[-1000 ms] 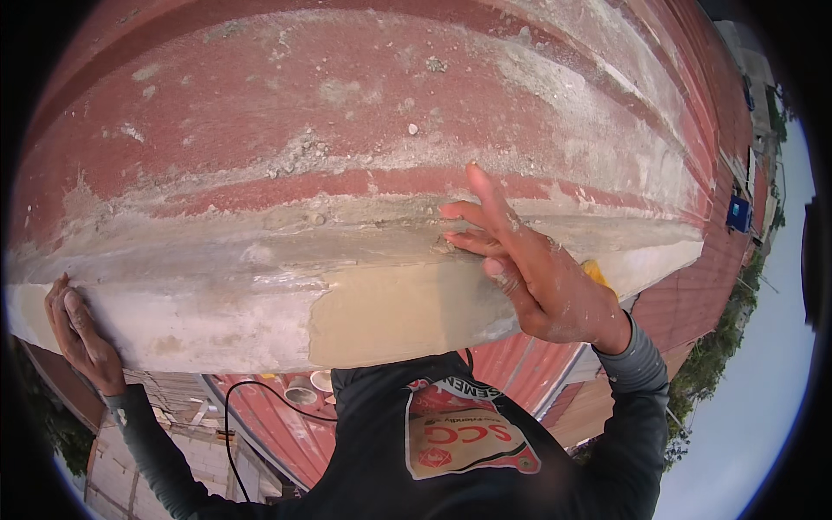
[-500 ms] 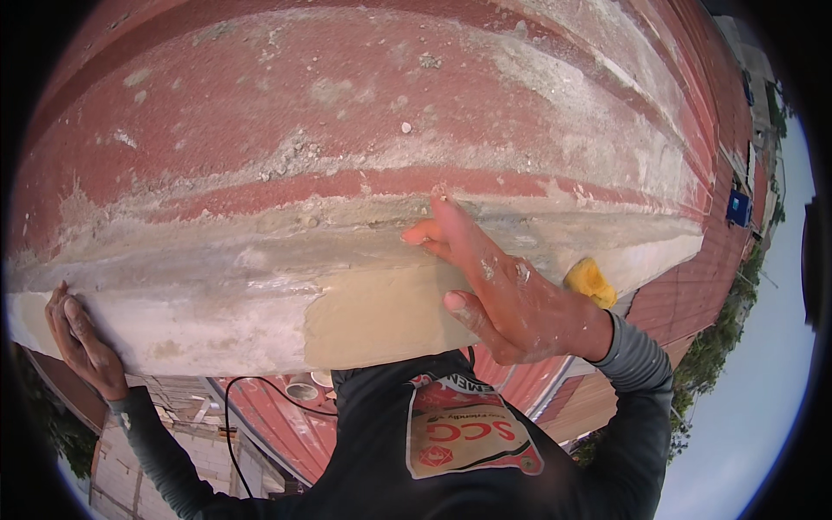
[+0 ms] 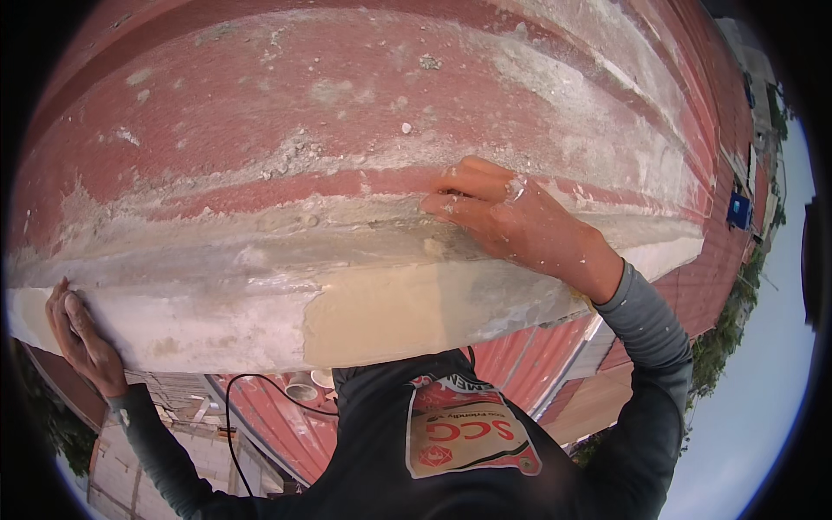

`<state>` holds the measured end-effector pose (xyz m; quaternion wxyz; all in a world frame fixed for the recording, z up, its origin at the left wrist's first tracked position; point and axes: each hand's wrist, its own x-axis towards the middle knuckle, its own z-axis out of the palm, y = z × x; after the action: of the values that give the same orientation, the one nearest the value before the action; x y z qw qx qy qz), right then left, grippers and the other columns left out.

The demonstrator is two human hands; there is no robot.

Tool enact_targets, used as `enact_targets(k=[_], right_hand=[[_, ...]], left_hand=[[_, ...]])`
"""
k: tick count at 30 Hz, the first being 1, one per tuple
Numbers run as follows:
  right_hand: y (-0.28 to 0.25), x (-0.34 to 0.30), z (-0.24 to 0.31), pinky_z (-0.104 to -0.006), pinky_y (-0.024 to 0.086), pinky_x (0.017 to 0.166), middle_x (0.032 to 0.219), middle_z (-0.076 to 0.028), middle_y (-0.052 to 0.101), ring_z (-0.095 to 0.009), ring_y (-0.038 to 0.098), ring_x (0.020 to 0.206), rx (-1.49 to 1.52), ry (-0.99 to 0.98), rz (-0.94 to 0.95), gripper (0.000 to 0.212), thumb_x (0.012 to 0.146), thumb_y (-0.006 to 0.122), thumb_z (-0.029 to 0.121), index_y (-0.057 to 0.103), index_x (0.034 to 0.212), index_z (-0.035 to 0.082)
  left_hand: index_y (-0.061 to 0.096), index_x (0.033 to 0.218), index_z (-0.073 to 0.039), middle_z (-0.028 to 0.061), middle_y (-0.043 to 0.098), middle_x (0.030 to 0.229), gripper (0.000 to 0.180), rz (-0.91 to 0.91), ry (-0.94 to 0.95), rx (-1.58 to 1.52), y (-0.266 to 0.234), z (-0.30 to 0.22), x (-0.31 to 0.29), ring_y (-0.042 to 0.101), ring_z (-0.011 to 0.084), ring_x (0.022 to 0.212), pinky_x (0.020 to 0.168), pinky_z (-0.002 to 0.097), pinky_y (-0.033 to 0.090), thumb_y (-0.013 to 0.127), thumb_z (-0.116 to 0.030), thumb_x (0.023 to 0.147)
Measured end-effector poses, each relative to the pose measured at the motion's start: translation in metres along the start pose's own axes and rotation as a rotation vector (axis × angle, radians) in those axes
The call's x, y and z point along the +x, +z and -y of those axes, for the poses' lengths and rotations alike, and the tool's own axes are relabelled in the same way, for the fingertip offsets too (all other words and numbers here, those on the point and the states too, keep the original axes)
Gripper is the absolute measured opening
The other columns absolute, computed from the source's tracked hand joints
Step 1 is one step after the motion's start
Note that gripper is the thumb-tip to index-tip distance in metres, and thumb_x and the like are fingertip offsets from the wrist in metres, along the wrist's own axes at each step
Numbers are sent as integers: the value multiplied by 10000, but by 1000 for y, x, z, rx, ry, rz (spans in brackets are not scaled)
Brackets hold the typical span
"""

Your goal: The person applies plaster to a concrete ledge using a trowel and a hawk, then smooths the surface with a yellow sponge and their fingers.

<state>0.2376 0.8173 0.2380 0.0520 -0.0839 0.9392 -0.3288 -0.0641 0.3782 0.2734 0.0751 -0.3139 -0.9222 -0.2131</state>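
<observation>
A long plastered ledge [image 3: 199,325] runs across in front of me, with a smooth beige plaster patch [image 3: 373,316] on its near face. My left hand [image 3: 84,342] rests on the ledge's far left end, its fingers stretched out and nothing in them. My right hand [image 3: 511,212] is over the ledge right of the middle, fingers curled in and tips down by the groove beside the red metal roofing [image 3: 277,95]. Whatever those fingers may hold is hidden. The yellow sponge is almost wholly covered by my right wrist.
Grit and small lumps lie along the roofing's lower edge, among them a white pebble [image 3: 406,128]. Below the ledge are a black cable [image 3: 229,425], round tubs [image 3: 302,387] and a lower red roof [image 3: 303,438]. A blue object [image 3: 739,210] stands far right.
My right hand has turned over and moved up and right, its fingers curling from spread. The sponge, in sight before, is now nearly hidden. My left hand stays in place.
</observation>
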Motion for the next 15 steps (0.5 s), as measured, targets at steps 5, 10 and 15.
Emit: enact_targets(k=[5, 10, 15], right_hand=[[10, 8, -4, -368, 523, 817, 1002, -83, 601, -264, 598, 995, -123, -101, -17, 251, 739, 662, 60, 623, 979, -3], [11, 9, -6, -378, 521, 770, 981, -113, 618, -296, 614, 900, -44, -36, -46, 195, 805, 675, 38, 646, 996, 9], [6, 1, 4, -402, 485, 784, 930, -132, 590, -311, 596, 882, 313, 244, 71, 66, 912, 626, 55, 633, 956, 6]], left_hand=[[592, 1155, 90, 166, 586, 1271, 333, 9, -20, -19, -2, 1, -2, 552, 256, 1146, 1000, 339, 407, 456, -199, 1061], [591, 1197, 88, 162, 587, 1272, 344, 1, -19, -20, -2, 1, -2, 552, 245, 1145, 1000, 331, 408, 459, -199, 1060], [590, 1184, 94, 147, 588, 1271, 337, -5, -10, -24, 0, -1, -1, 551, 219, 1122, 961, 301, 418, 452, -189, 1065]])
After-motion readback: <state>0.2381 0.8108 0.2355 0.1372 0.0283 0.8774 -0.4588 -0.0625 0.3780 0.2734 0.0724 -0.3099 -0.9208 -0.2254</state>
